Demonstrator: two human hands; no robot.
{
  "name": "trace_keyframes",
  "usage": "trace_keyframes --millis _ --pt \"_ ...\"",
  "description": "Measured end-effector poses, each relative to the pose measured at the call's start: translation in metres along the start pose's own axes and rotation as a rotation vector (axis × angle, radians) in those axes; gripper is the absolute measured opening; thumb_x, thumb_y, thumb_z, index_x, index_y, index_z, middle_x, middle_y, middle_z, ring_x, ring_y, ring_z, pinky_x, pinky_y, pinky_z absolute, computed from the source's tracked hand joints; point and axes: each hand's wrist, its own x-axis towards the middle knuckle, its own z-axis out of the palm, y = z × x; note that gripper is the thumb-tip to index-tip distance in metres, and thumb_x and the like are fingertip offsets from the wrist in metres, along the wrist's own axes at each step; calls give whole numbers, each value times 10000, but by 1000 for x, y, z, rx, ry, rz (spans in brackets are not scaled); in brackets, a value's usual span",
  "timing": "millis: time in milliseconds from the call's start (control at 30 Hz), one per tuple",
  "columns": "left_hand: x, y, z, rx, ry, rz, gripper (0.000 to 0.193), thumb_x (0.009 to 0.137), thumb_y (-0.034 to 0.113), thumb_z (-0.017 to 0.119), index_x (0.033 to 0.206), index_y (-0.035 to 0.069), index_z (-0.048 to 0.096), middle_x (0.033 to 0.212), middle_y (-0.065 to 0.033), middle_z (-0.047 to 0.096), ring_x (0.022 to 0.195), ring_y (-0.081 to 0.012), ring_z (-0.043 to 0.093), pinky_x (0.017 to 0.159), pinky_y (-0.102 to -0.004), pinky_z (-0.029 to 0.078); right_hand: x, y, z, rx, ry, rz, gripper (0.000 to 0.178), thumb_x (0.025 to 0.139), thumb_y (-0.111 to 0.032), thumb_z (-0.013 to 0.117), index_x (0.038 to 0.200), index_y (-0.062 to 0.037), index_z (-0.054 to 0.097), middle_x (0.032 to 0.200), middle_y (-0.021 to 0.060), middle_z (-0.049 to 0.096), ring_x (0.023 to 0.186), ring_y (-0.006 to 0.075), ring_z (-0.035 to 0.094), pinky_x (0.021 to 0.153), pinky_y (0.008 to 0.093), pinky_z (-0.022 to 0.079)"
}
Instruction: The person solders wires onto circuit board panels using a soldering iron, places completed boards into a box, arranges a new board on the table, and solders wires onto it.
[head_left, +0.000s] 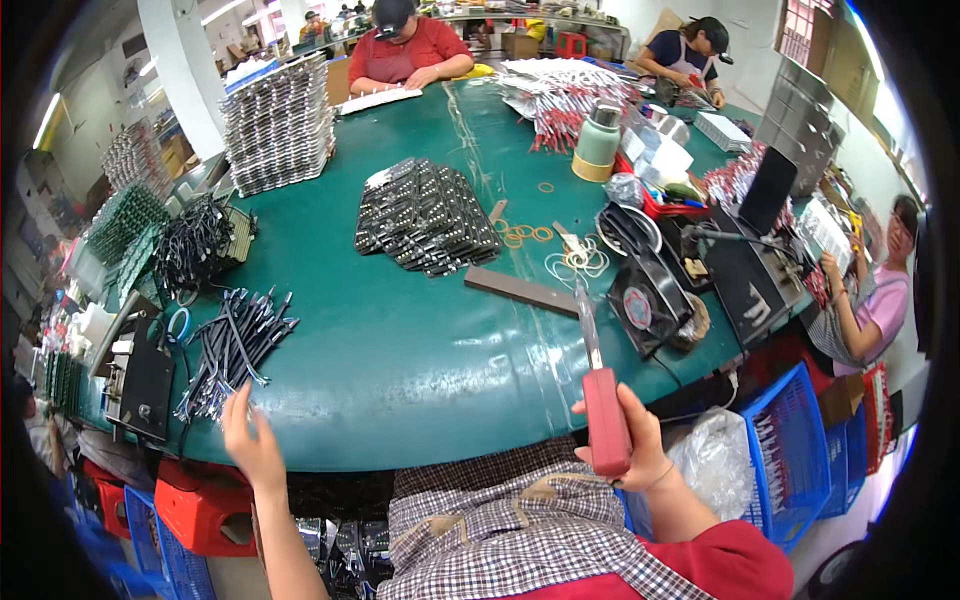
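My right hand [642,440] is closed round the boxy red handle of a tool [606,422] with a slim, pale, pointed shaft. The shaft points away from me over the green table [400,330]; its exact kind I cannot tell. At the table's near left edge, my left hand [254,445] is open with fingers stretched and nothing visible in it. Just beyond its fingertips lies a loose heap of short black cables [237,340]. Farther off, in the middle, dark circuit boards [425,215] are piled in overlapping rows. A dark flat bar [522,290] lies nearer me.
A black fan [648,305], white cord [577,260] and rubber bands [525,234] lie to the right. A green flask [597,145] stands beyond. Tall stacked boards [275,125] rise far left. Blue crates [790,450] and a red stool [205,508] flank me. Several people work around the table.
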Motion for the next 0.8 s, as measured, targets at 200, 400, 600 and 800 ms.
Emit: trace_keyframes --millis 200,400,600,800 --pt "154 41 182 -132 -351 167 403 815 242 625 1139 8 575 1131 -201 577 1072 -340 540 920 -394 421 -9 20 13 -217 52 -10 990 627 -115 803 1419 -76 210 998 179 618 766 267 637 603 323 508" --pt "242 133 311 32 -688 -43 907 670 588 674 1386 132 354 1442 -180 285 1334 -365 254 1019 -598 260 -19 32 16 -242 -31 114 640 582 -184 775 1165 -86 528 989 154 602 723 270 642 570 314 525" --pt "239 157 361 209 -875 -147 1175 562 675 713 1466 219 116 1530 -116 25 1396 -364 28 980 -728 128 -15 38 11 -247 -148 132 655 569 -146 744 1198 -177 560 1095 145 598 769 239 664 594 287 532" --pt "246 126 377 88 -904 -152 1251 524 560 775 1466 138 69 1440 -285 213 1336 -414 231 1089 -477 232 -11 43 12 -181 -146 153 657 573 -130 723 1208 -180 562 1112 131 594 781 235 668 617 295 544"
